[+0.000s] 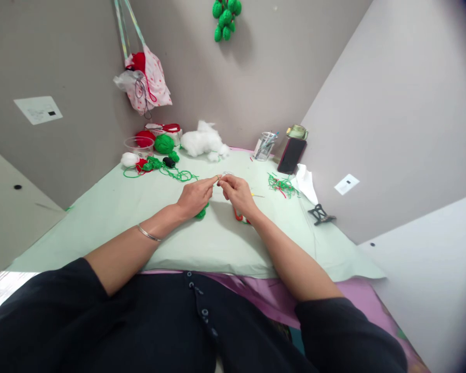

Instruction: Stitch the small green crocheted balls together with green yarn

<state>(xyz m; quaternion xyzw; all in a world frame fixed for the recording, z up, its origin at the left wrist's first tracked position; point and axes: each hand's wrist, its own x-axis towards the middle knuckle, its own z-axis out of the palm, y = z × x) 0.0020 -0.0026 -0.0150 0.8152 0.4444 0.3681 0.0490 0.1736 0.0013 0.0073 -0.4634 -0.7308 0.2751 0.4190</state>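
My left hand (196, 197) and my right hand (237, 192) meet at their fingertips above the middle of the table. The fingers of both are pinched together; what lies between them is too small to make out. A green crocheted piece (201, 213) shows partly from under my left hand. Beneath my right wrist lies a red and white item (239, 216), partly hidden. A thin yellow-handled tool (257, 196) rests just right of my right hand.
Yarn balls, one green (164, 144), and white stuffing (204, 141) sit at the back left. Toward the right are yarn scraps (281, 185), a pen cup (264, 146), a phone (292, 155), white paper (305, 182) and a black clip (322, 214).
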